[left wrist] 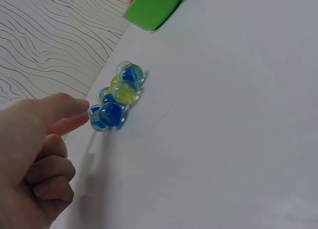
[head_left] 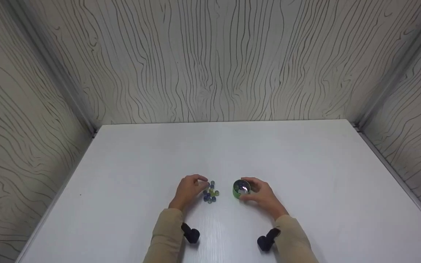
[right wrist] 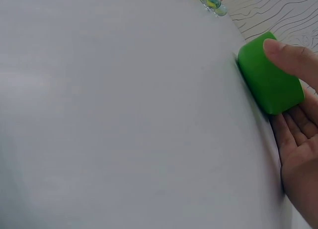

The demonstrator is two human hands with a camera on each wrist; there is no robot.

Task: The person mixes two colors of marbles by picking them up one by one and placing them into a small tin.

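A loose cluster of clear glass marbles with blue and yellow swirls lies on the white table. My left hand is at the far left edge of the cluster, thumb and index finger pinching a blue marble at their tips. The other fingers curl into the palm, as the left wrist view shows. My right hand holds a small round green cup near its base on the table, thumb on the near side and fingers round the far side. Its inside looks dark and shiny from above.
The white tabletop stretches round both hands. Wood-grain patterned panels stand behind it and at both sides. A black wrist camera is strapped to the left sleeve, another camera to the right sleeve.
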